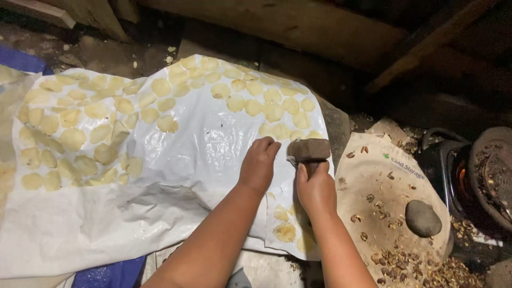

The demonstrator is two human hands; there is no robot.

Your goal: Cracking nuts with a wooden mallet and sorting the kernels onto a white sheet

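My right hand (316,188) grips the handle of a wooden mallet (309,150), whose blocky head sits just above the right edge of a white plastic sheet (176,181). My left hand (259,163) rests with fingers curled on the sheet, just left of the mallet head; whether it holds something is hidden. Many flat, round yellow discs (96,125) lie spread over the sheet's far half. A few more discs (285,231) lie near my right forearm.
A beige sack (373,176) lies to the right, strewn with nut shells (397,264) and a smooth grey stone (423,218). Beyond it stand a dark stove with a glowing fire (458,178) and a round pan (493,170). Wooden beams (298,26) run along the back.
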